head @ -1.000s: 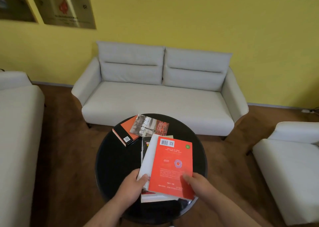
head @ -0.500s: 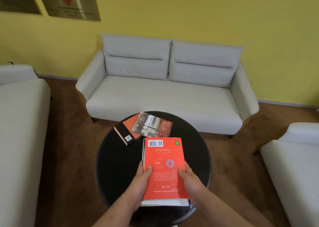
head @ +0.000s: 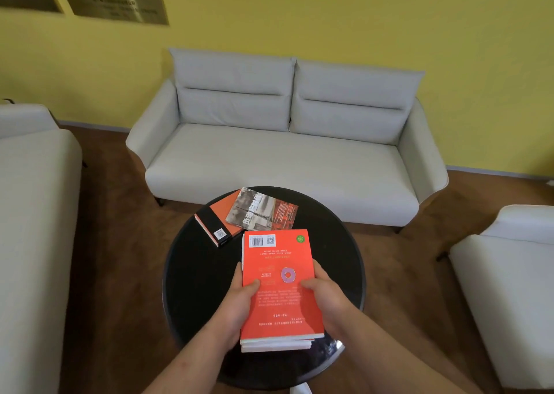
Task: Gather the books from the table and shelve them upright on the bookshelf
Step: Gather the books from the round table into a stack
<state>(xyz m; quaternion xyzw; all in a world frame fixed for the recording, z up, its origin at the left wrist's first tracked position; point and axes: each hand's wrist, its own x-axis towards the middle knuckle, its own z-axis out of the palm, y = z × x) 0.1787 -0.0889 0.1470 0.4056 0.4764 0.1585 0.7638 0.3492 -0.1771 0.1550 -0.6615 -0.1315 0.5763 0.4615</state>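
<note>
Head cam looks down on a squared-up stack of books (head: 278, 291), red cover on top, at the near edge of the round black table (head: 195, 279). Left hand (head: 239, 306) clamps the stack's left side and right hand (head: 326, 297) the right, thumbs on the cover, probably so the loose books underneath don't slide apart when lifted. Can't tell if it's off the surface yet. Two more are left toward the far edge: an orange-and-black book (head: 215, 222) with a grey photo-cover book (head: 262, 210) overlapping it. Grey sofa (head: 284, 150) beyond. No bookshelf in view.
</note>
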